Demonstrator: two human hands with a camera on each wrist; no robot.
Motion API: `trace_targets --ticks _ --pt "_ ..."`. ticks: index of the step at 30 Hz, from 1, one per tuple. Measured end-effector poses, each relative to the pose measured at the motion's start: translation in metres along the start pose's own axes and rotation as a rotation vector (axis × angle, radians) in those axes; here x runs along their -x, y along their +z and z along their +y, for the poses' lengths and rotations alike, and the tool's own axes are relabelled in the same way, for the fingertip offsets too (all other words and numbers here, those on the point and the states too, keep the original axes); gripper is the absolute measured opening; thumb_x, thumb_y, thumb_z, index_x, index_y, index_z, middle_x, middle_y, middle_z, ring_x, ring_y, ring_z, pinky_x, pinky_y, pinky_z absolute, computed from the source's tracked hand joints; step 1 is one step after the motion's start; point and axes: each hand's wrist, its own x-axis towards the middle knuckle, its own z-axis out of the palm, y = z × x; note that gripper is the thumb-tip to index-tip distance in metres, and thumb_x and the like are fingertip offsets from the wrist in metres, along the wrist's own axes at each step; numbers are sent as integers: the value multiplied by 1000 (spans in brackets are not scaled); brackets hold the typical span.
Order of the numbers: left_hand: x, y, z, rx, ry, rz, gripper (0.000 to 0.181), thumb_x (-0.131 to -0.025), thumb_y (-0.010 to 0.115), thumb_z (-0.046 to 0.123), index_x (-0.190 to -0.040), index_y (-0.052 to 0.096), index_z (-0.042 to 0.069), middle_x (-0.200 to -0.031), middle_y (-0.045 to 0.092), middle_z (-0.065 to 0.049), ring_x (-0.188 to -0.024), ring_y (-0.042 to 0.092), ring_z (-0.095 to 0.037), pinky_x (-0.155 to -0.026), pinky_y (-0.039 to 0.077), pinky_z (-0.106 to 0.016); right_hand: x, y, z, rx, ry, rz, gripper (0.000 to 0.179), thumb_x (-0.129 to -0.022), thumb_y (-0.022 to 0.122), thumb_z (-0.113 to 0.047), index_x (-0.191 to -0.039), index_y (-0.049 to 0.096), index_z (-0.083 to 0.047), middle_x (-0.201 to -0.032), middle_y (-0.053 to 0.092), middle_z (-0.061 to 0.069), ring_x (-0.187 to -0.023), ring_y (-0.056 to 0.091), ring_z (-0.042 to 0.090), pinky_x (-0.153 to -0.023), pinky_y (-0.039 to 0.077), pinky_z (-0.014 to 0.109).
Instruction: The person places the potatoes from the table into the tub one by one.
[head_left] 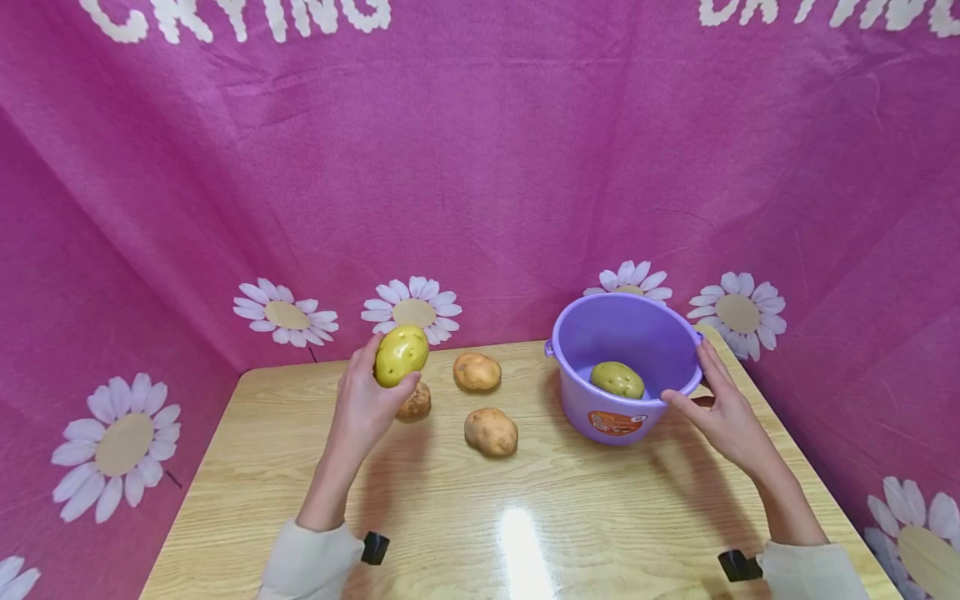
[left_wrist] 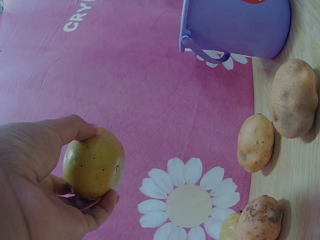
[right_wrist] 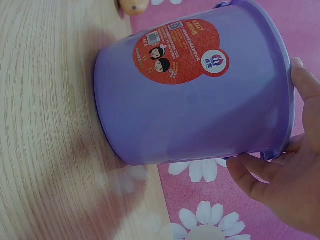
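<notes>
My left hand grips a glossy yellow-green potato above the table's left half; in the left wrist view, thumb and fingers curl round that potato. My right hand holds the rim of a purple bucket, thumb at the rim and fingers along the outer side. The bucket stands on the table, and a green potato lies inside. Between hand and bucket are two brown potatoes, a rear one and a front one. Another brown potato is partly hidden behind my left hand.
The wooden table ends at a pink cloth with white daisies, which also hangs on both sides. Low in the left wrist view, a yellow-green thing shows partly behind a brown potato. The bucket's label is red.
</notes>
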Motion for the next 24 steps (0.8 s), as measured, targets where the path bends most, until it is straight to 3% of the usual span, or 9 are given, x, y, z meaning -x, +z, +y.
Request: trace_targets --ticks 16,24 --pt "-3 27 14 21 74 8 77 -71 77 26 -137 43 2 -120 53 -18 -104 51 -32 -87 41 -46 1 0 -4 0 -4 -1 87 -85 69 -20 -149 12 -8 -154 5 7 -102 46 -2 -76 47 15" --pt "-3 46 32 21 73 -43 78 -73 75 32 -139 42 8 -127 51 -12 -111 49 -30 -88 42 -47 1 0 -4 5 -2 2 87 -85 69 -20 -149 11 -9 -154 6 9 -101 46 -4 -76 47 15"
